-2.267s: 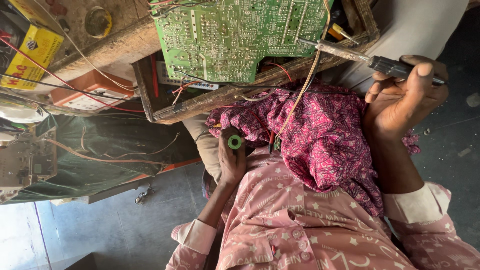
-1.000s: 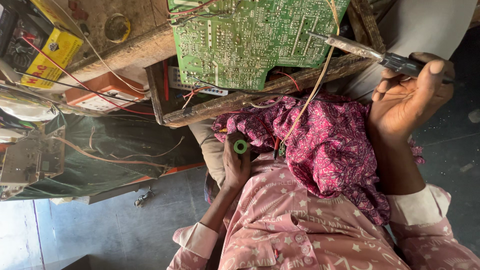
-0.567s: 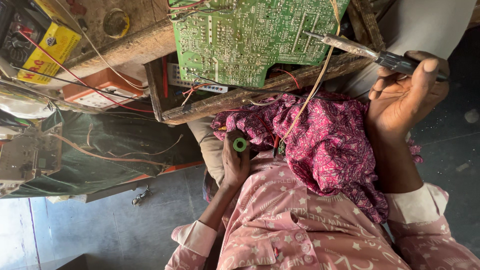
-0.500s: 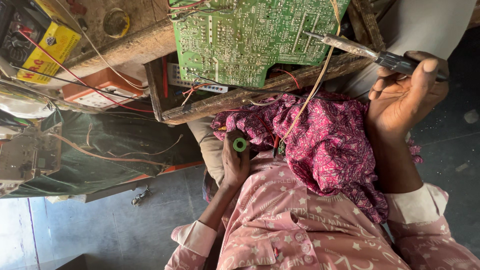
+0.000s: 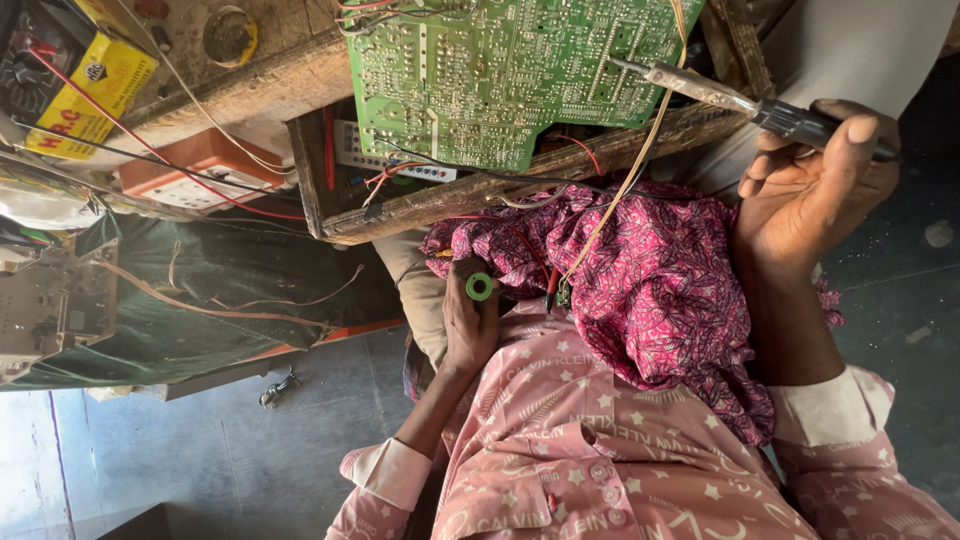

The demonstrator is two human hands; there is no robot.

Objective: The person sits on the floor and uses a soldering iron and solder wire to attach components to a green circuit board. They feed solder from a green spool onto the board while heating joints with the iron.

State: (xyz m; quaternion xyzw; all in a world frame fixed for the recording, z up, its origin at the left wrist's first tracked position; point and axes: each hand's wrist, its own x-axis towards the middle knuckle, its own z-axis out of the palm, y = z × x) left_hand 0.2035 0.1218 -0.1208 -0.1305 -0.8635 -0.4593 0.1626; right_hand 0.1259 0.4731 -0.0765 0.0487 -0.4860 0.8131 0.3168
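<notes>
Rightward of the green circuit board (image 5: 500, 75), a soldering iron (image 5: 735, 100) is gripped in the right hand (image 5: 815, 190), tip on the board; a green solder spool (image 5: 479, 287) is clasped in the left hand (image 5: 468, 325).

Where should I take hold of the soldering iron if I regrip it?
Grip the soldering iron by its dark handle, at the end away from the green circuit board, where the right hand already holds it. The bare metal shaft and tip point at the board, so come from the handle side.

A yellow rectangular label (image 5: 95, 95) sits on the black meter (image 5: 40, 70) at upper left.
</notes>
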